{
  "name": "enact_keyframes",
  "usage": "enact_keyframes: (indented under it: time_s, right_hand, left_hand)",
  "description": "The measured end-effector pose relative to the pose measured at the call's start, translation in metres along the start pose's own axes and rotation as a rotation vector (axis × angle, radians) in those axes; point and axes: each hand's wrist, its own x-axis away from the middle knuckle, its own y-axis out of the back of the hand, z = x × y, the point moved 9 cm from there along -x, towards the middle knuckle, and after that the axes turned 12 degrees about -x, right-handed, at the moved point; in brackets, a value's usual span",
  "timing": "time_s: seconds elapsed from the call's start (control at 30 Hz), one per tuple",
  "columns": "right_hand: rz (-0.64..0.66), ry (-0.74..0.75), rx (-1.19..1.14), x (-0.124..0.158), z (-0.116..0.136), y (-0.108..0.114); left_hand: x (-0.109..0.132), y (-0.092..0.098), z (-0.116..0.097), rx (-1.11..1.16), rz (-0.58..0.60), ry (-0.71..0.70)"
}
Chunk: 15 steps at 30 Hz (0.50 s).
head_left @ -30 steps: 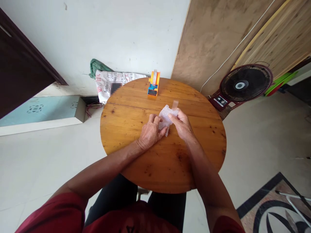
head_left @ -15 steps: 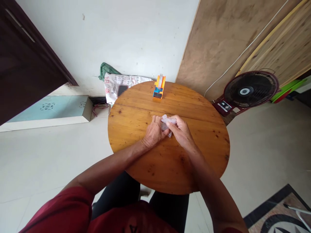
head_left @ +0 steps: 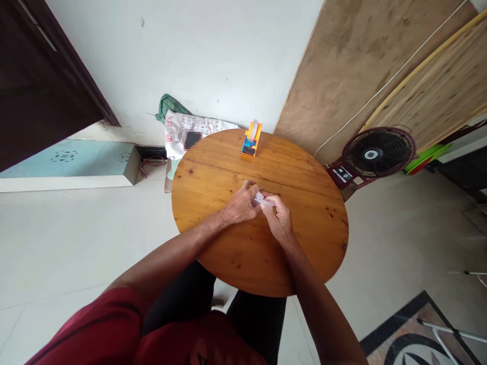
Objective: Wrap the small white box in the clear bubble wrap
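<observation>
My left hand (head_left: 242, 204) and right hand (head_left: 280, 219) grip a whitish piece of plastic (head_left: 258, 196) near the middle of the round wooden counter (head_left: 312, 218). It looks bunched small already, but not yet laid down; a tape dispenser (head_left: 249, 146) stands beyond.

Two hands (head_left: 242, 204) are holding one wrap (head_left: 259, 196) mid-frame; one table (head_left: 243, 253) is filling the centre, one dispenser (head_left: 251, 144) is standing upper centre, one fan (head_left: 380, 152) is standing right.
</observation>
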Motion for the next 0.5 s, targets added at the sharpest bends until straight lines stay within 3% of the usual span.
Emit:
enact_keyframes:
  time_s: [0.1, 0.2, 0.37, 0.5]
  right_hand:
    - [0.032, 0.052, 0.034, 0.001, 0.002, -0.001]
    - [0.061, 0.183, 0.081, 0.004, 0.006, -0.006]
    - [0.06, 0.372, 0.259, 0.012, 0.01, -0.012]
    - [0.073, 0.399, 0.415, 0.016, 0.012, -0.016]
  left_hand:
    - [0.001, 0.001, 0.006, 0.101, 0.188, -0.031]
    - [0.004, 0.006, 0.008, 0.043, 0.262, -0.125]
    - [0.002, 0.007, 0.017, -0.019, 0.212, -0.137]
    - [-0.001, 0.008, 0.019, 0.001, 0.15, -0.152]
